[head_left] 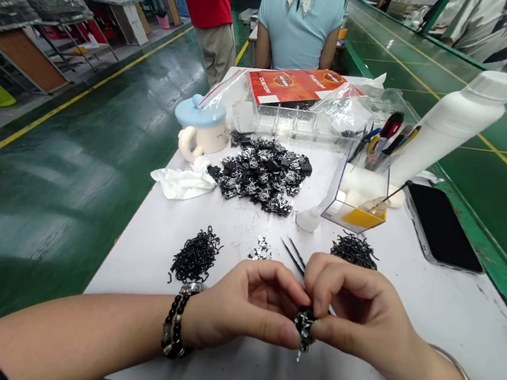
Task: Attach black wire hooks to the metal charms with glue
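Observation:
Between both hands, just above the white tabletop (220, 361), is a small black part with shiny metal pieces (304, 328). My left hand (251, 306) pinches it from the left with thumb and fingertips. From the right, the thumb and fingers of my right hand (354, 311) close on the same part. Dark tweezers (294, 255) show behind the right fingers; their rear end is hidden there. Beyond the hands lie a pile of black curved pieces (196, 255), a few small silver pieces (261, 249) and a second black pile (355, 250).
Farther back sit a heap of black-and-metal parts (263, 172), a lidded mug (203, 126), a crumpled tissue (184, 180) and a clear tool box (358, 198). A white bottle (456, 124) and a phone (444, 226) stand at right. A person in light blue (300, 23) sits ahead.

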A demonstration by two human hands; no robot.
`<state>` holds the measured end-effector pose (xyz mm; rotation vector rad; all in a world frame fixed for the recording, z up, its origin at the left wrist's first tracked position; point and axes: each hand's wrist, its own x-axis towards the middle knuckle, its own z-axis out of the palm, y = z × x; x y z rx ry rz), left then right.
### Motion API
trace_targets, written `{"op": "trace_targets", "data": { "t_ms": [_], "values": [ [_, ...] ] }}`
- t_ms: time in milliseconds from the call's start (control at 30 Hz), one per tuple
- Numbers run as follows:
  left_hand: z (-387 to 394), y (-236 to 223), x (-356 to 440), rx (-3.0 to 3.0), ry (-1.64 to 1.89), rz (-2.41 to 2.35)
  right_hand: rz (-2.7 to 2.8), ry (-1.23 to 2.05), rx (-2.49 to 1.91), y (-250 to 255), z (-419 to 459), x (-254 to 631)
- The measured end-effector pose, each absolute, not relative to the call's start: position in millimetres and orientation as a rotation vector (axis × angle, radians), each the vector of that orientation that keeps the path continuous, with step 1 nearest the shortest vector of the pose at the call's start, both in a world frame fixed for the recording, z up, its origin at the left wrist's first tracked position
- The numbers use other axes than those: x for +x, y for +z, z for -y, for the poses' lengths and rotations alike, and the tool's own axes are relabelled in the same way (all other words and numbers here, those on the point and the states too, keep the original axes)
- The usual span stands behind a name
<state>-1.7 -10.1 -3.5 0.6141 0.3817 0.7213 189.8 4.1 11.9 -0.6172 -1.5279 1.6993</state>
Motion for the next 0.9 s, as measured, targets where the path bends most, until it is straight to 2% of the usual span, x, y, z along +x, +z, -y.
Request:
{"op": "trace_targets", "data": {
  "t_ms": [467,900],
  "values": [
    [9.9,-0.9,-3.5,0.699,0.703,-0.417,1.496,1.833,-0.566,9.1,-9.6,189.7],
    [11.4,4.0,-0.9,0.859,0.568,-0.481,1.937,1.822,-0.549,21.2,-15.9,200.9]
  ]
}}
